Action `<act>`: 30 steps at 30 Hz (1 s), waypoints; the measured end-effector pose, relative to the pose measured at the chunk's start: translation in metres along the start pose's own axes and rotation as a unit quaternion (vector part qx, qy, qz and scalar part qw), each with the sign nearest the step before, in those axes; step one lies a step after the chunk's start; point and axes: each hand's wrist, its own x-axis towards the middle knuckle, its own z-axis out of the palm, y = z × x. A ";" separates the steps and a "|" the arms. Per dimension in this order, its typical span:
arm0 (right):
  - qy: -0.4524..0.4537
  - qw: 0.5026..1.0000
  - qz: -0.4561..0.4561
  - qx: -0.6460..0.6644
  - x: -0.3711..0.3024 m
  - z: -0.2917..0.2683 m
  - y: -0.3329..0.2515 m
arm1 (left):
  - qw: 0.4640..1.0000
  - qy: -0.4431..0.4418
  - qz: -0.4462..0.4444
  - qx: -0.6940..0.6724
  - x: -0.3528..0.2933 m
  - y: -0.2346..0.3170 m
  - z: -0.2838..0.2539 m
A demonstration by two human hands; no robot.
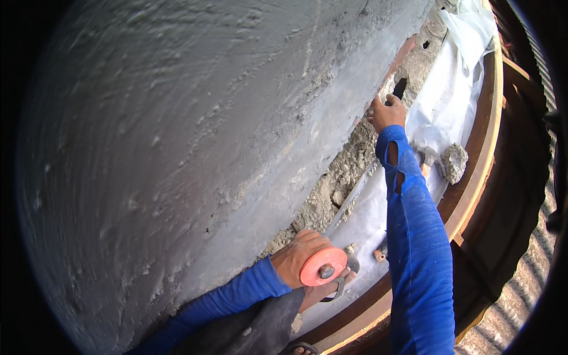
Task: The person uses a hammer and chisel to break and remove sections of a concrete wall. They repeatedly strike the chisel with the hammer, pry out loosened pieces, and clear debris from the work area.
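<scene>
My left hand (300, 256) is wrapped round a chisel whose round orange hand guard (313, 269) faces up, the metal striking head showing at its middle. Its blade is hidden below the fist. Farther off, my right hand (387, 113) reaches to the broken lower edge of the grey plastered wall (236, 130). Thumb and forefinger are apart there, with nothing visible between them. Beside my right forearm a hammer (428, 155) lies on the white sheet (441, 112), its handle partly hidden by the sleeve.
Crumbled mortar (346, 171) runs along the wall's foot, with a dark hole (400, 89) near my right hand. A lump of rubble (455, 163) rests by a curved wooden edge (478, 183). My sandalled foot (331, 291) is below the chisel. Corrugated sheeting (520, 284) lies beyond a dark drop.
</scene>
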 end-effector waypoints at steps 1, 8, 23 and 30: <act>-0.006 1.000 -0.011 -0.009 0.006 0.004 0.001 | 1.000 0.001 -0.001 0.001 0.000 0.000 -0.001; -0.038 0.962 0.099 0.252 -0.003 -0.016 -0.009 | 1.000 0.011 0.007 0.006 -0.001 -0.001 0.000; -0.291 0.761 0.300 0.497 -0.193 -0.059 0.056 | 1.000 -0.006 0.007 -0.003 -0.002 -0.001 0.003; -0.196 0.833 0.284 0.433 -0.173 -0.005 0.041 | 1.000 -0.003 0.005 0.007 -0.003 -0.003 0.005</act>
